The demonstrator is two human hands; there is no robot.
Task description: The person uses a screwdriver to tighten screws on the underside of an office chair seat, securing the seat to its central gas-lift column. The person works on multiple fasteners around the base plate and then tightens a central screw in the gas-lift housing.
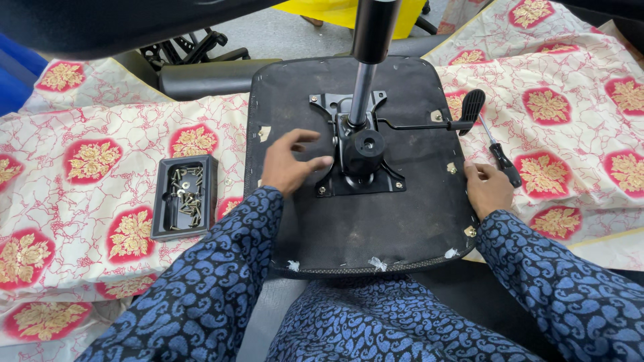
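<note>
An upturned black chair seat (376, 228) lies across the person's lap and a surface draped in a cream cloth with red and gold flowers (100, 161), its metal mounting plate (359, 175) and gas cylinder (365, 74) facing up. The left hand (290, 164) rests open on the seat, fingers spread and touching the left edge of the plate. The right hand (486, 188) sits at the seat's right edge, fingers loosely curled beside a black-handled screwdriver (500, 157) without clearly gripping it, while a black tray of brass screws (184, 196) lies on the cloth to the left.
</note>
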